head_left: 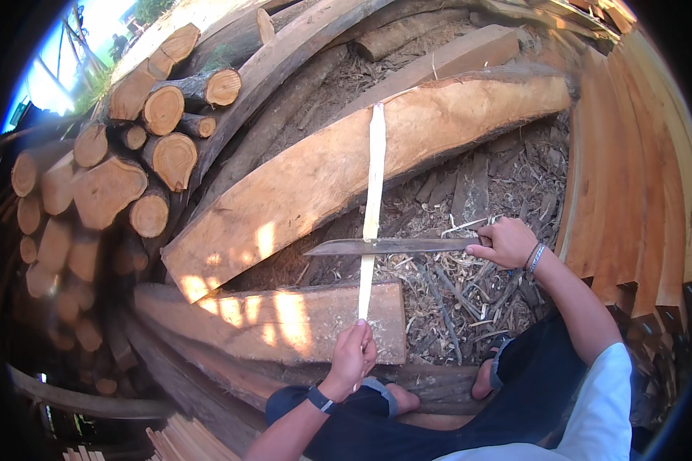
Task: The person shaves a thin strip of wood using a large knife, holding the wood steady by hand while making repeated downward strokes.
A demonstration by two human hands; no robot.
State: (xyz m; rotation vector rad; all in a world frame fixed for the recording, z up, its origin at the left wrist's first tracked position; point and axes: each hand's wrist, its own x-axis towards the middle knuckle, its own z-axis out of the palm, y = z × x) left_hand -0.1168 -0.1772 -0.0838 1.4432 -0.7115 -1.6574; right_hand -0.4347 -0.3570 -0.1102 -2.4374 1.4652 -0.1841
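Note:
My left hand (351,355) is closed round the near end of a long pale wooden strip (375,165). The strip's far end rests on the big curved slab of wood (307,180). In my right hand (506,243) is the handle of a machete (415,246), whose long dark blade points left. The blade lies across the strip around its lower middle, and appears to touch it. My right fingers wrap the handle and hide most of it.
Cut logs (163,109) are piled at the left. Tall planks (619,177) stand along the right. A shorter thick board (284,323) lies near my feet. Shavings and bark (454,284) cover the ground, with a thin stick (440,311) among them.

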